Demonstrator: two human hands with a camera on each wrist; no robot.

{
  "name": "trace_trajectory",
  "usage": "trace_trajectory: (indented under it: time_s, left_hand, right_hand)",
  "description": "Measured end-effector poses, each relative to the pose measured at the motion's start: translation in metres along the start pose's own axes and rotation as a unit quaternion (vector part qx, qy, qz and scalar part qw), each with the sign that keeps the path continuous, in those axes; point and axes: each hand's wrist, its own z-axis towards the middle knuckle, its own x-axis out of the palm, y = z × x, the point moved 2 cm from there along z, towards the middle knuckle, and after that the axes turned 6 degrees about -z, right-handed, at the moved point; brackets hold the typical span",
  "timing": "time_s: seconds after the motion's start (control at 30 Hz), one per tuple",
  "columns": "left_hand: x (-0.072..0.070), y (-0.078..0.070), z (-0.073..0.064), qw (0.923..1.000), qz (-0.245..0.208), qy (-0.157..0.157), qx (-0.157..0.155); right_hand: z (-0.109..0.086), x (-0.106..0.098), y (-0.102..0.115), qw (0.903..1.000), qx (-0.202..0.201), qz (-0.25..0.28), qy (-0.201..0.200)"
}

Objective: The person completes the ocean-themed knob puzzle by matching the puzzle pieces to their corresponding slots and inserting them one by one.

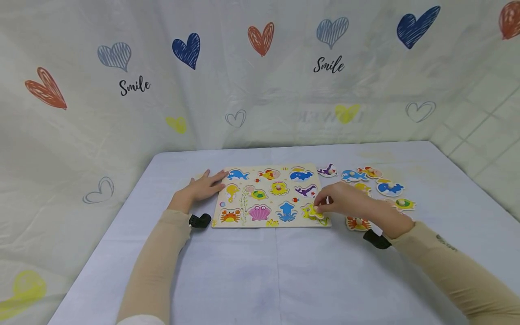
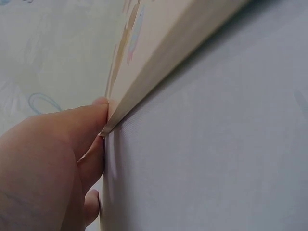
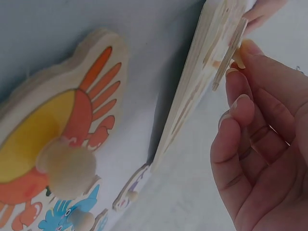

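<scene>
A wooden puzzle board (image 1: pixel 253 170) with sea-animal pictures lies flat on the table. My left hand (image 1: pixel 204 186) rests at its upper left edge, fingers extended, and in the left wrist view the thumb touches the board's edge. Over the lower right corner, my right hand (image 1: pixel 345 198) pinches a yellow starfish puzzle piece (image 1: pixel 314 213) between thumb and fingertips. Edge-on in the right wrist view, the piece (image 3: pixel 231 55) stands tilted close over the board, held by its small knob. It overlaps the printed yellow star in the head view.
Several knobbed pieces lie right of the board, among them a crab piece (image 1: pixel 357 224), a blue whale piece (image 1: pixel 390 188), a turtle piece (image 1: pixel 404 204) and a purple piece (image 1: pixel 327 170). The right forearm passes over part of this group. A heart-printed curtain (image 1: pixel 219 85) hangs behind the table.
</scene>
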Motion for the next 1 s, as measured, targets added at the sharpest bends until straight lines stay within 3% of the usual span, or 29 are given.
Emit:
trace_trajectory:
  time_s: [0.57, 1.0]
  left_hand:
    - [0.0, 0.0, 0.001, 1.0, -0.001, 0.002, 0.0]
    - [0.0, 0.0, -0.001, 1.0, -0.007, 0.0, -0.002]
  right_hand:
    - [0.01, 0.007, 0.008, 0.9997, 0.008, 0.004, 0.023]
    - [0.015, 0.011, 0.007, 0.9999, -0.003, 0.005, 0.016]
